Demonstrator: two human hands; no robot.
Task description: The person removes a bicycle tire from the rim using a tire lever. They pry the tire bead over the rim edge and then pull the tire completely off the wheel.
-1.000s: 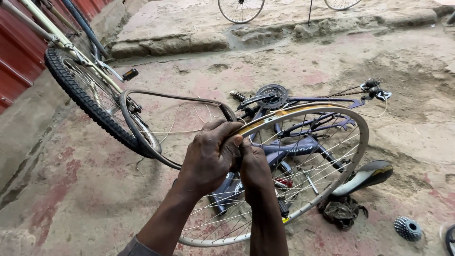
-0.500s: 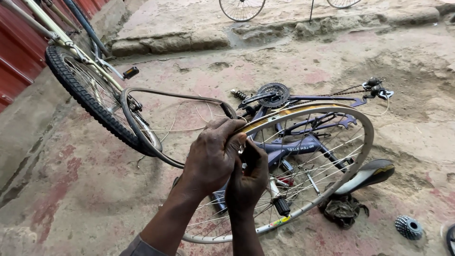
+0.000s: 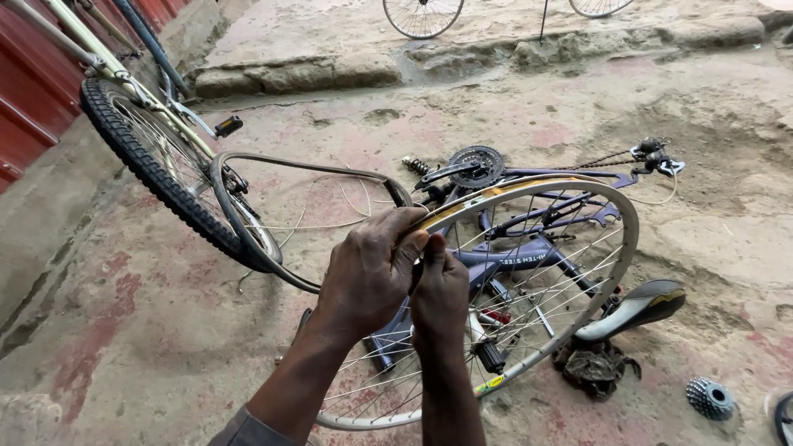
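Nearest, a spoked wheel rim [image 3: 578, 314] is held tilted above the ground by both hands, which are pressed together at its upper left edge. The left hand [image 3: 368, 272] is closed over the rim, its fingers curled round the metal and the thumb laid along the yellowish rim strip. The right hand [image 3: 439, 293] is closed just beside it, touching the left hand, with its thumb raised against the rim; whether anything else is gripped inside it cannot be told. A black rubber tube [image 3: 273, 215] is seen looping away from the hands to the left, hanging free of the rim.

Beneath the rim, a blue bicycle frame [image 3: 529, 256] is laid flat on the reddish concrete, its chainring [image 3: 475, 165] lying at the far side. A black saddle [image 3: 632, 306] rests to the right, and a sprocket cluster [image 3: 709, 398] lies well apart near the lower right corner. Further left, a tyred wheel [image 3: 157, 173] of another bicycle is seen beside a red wall. Farthest off, two more wheels are stood beyond a stone kerb.
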